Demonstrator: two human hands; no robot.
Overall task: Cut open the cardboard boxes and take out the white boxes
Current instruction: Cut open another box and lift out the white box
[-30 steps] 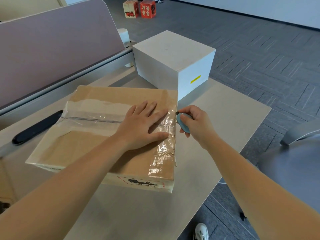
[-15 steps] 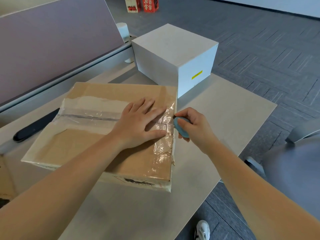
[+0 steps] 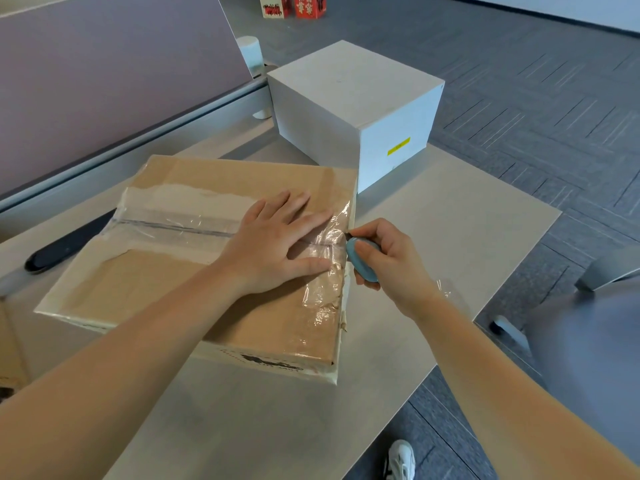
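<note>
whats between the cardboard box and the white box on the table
Nothing: in the head view only a narrow strip of bare table separates the cardboard box from the white box.

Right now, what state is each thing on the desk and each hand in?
Cardboard box: closed, taped, flat on the desk.
White box: closed, upright, behind the cardboard box.
Left hand: flat, pressing the cardboard box top.
Right hand: grips the blue cutter.
Blue cutter: tip at the taped right edge.
Black object: lying left of the cardboard box.
</note>
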